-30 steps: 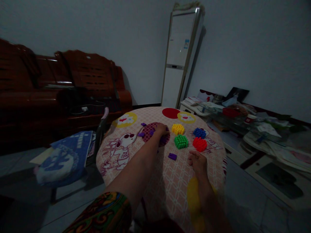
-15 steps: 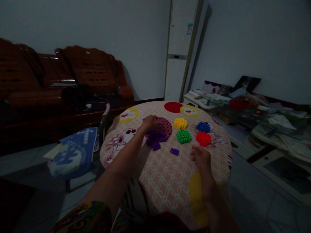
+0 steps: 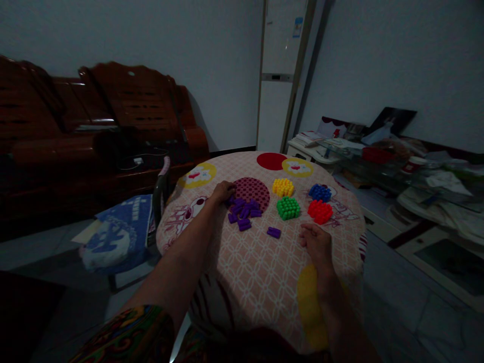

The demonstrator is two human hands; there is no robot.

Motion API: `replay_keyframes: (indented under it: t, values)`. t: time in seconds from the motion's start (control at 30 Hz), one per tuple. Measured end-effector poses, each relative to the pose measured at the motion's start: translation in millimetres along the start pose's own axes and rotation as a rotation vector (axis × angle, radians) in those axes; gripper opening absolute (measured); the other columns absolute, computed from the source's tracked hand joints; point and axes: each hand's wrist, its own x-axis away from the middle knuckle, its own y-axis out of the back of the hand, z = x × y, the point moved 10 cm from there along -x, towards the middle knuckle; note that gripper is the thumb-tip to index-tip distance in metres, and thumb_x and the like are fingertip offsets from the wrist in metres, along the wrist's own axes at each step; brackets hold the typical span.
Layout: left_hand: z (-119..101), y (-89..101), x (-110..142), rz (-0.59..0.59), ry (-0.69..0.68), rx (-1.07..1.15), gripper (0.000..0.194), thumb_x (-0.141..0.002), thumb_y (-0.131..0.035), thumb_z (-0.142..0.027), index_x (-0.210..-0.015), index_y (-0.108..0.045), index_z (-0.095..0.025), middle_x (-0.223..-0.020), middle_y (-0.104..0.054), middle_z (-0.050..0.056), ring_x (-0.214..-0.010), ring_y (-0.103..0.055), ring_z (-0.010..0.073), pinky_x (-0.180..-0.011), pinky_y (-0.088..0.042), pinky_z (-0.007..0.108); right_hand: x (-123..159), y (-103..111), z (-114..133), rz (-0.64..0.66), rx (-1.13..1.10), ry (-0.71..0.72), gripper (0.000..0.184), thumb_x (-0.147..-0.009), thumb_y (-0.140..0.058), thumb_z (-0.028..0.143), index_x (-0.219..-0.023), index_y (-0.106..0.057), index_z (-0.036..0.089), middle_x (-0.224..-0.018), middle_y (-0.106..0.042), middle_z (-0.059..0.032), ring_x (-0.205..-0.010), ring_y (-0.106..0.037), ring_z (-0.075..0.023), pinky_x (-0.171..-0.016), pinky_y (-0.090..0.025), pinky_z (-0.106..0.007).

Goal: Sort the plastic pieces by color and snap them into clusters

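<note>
My left hand [image 3: 224, 191] reaches to the far left side of a loose pile of purple plastic building pieces [image 3: 245, 207]. Its fingers are bent together and pointed down, and the tips are hidden, so whatever they hold does not show. One single purple piece [image 3: 274, 232] lies apart, nearer to me. My right hand [image 3: 316, 243] rests low over the cloth just below a red block of pieces [image 3: 319, 212], fingers loosely bent and apart, with nothing visible in them. Beyond it stand a green block [image 3: 288, 207], a yellow block [image 3: 283, 187] and a blue block [image 3: 319, 192].
A patterned cloth [image 3: 260, 275] covers the round table. To the left is a chair with a blue cloth item [image 3: 117, 234]; behind it runs a wooden sofa [image 3: 136, 106]. A cluttered glass-topped cabinet [image 3: 381, 159] stands on the right, a tall white unit [image 3: 276, 101] at the back.
My left hand has moved left from above the pile to its outer side, covering a stray purple piece there. More of the pile shows. My right hand stays nearly still; the view has shifted slightly.
</note>
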Motion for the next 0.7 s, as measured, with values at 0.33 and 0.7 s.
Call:
replay_keyframes:
  t: [0.33,0.7]
  values:
    - [-8.0,-0.8,50.7,0.158,-0.042,0.019,0.048,-0.080,-0.044,-0.012,-0.115,-0.075,-0.019,-0.114,-0.076,0.004,-0.108,-0.068,0.0207,-0.099,-0.052,0.031,1.0,0.3,7.1,-0.007,0.049,-0.001,0.038,-0.068,-0.063,0.039,-0.095,-0.073,0.013,-0.066,-0.067,-0.0020,-0.047,-0.058,-0.0132,-0.042,-0.041,-0.022]
    - [-89.3,-45.1,51.0,0.262,-0.248,-0.206,0.051,-0.079,-0.046,-0.007,-0.119,-0.074,-0.023,-0.120,-0.074,0.002,-0.119,-0.063,0.0182,-0.109,-0.044,0.028,-1.7,0.4,6.3,-0.018,0.054,0.035,0.039,-0.067,-0.061,0.041,-0.092,-0.073,0.013,-0.064,-0.067,-0.0023,-0.048,-0.058,-0.0141,-0.045,-0.043,-0.024]
